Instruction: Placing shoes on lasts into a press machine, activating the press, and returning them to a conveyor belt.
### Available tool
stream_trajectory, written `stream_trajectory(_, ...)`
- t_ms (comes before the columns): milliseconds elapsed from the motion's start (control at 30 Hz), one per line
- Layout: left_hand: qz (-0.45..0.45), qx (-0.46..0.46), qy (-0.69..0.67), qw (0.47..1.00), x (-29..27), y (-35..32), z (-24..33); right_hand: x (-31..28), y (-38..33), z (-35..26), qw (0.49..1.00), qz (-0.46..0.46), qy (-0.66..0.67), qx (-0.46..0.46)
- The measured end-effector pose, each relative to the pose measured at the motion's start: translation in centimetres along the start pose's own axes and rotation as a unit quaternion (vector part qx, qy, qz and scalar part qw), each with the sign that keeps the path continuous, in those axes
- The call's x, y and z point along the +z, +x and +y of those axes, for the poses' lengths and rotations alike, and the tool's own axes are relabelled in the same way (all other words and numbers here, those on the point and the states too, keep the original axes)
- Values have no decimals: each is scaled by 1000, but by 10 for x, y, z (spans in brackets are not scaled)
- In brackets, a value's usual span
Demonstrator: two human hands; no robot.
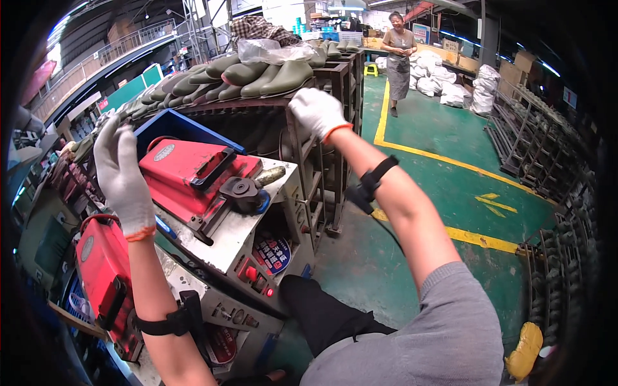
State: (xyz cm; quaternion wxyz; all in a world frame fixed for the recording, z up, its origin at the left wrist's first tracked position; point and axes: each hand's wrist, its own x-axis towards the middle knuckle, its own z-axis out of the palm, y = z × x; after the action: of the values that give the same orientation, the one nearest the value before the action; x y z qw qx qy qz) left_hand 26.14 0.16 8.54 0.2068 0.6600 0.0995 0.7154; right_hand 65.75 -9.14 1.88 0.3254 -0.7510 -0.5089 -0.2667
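My left hand [122,183], in a white glove with an orange cuff, is raised beside a red machine [187,170], its fingers pointing up and apart. I see nothing held in it. My right hand [318,112], gloved the same way, has its fingers curled closed in front of the corner of a metal rack [338,83]. Its fingertips face away, so whatever they may grip is hidden. Dark green shoe-shaped pieces [286,77] are piled on top of the rack, just beyond that hand. A blue bin [170,122] stands behind the red machine.
A second red machine [106,270] stands at the lower left. The bench front has a red button [252,273]. On the right, a green floor [444,174] has yellow lines. Racks [557,276] line the far right. A person [399,58] stands in the aisle by white sacks [441,77].
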Motion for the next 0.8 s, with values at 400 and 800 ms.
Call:
stream_trajectory(400, 85, -231, -307, 919, 48, 31, -5, -78, -37, 148, 923, 205, 220, 238)
stream_trajectory(800, 137, -452, -619, 627, -31, -15, -51, -32, -183, -190, 725, -332, 598, 88)
